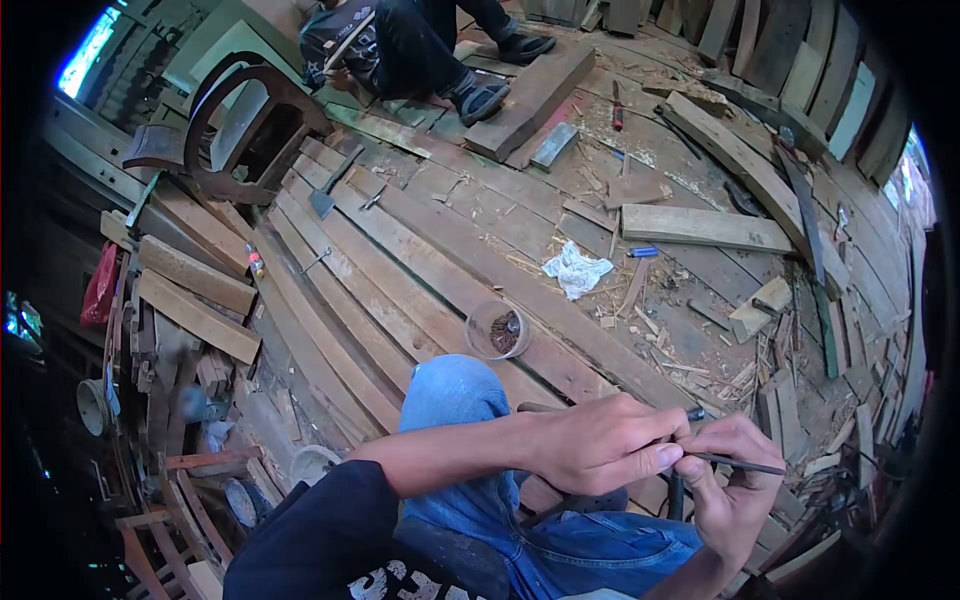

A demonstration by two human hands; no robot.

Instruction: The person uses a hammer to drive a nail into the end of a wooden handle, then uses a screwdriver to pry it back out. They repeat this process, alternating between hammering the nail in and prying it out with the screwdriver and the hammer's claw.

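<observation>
My left hand (600,442) reaches across my bent knee in blue jeans (455,395) and pinches the near end of a thin dark rod (745,465). My right hand (735,490) is closed around the same rod from below, and its tip sticks out to the right. A dark handle-like piece (676,492) hangs between the two hands; what it belongs to is hidden. Just beyond my knee, a clear plastic cup (497,330) with small dark nails stands on the plank floor.
Wooden planks (700,228) and offcuts cover the floor. A crumpled white rag (575,268), a blue marker (643,252) and a hatchet (325,200) lie ahead. Another person (400,45) sits at the top. A curved wooden frame (240,130) stands at upper left.
</observation>
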